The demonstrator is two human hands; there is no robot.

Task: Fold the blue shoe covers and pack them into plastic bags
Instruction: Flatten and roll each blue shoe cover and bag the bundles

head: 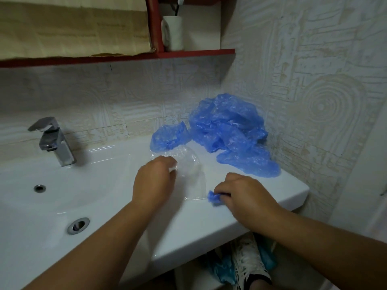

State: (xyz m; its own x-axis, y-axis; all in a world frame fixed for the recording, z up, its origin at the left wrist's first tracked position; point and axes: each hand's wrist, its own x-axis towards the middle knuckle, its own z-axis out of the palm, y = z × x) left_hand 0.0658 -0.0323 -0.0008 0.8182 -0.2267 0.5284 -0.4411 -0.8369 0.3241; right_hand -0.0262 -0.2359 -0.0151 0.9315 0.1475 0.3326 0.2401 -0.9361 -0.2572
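A heap of crumpled blue shoe covers point(230, 130) lies on the white sink ledge point(272, 195) in the back right corner. A smaller blue cover point(168, 136) sits just left of the heap. A clear plastic bag point(191, 174) lies flat on the ledge in front of them. My left hand point(155, 181) pinches the bag's far left edge. My right hand point(243, 197) grips a small folded blue shoe cover point(213, 197) at the bag's near right corner.
The sink basin point(52, 206) with its drain and a chrome tap point(54, 141) is on the left. A red shelf point(188, 53) with a white cup hangs above. A tiled wall closes the right side. Below the ledge, a sneaker point(249, 266) and more blue covers show.
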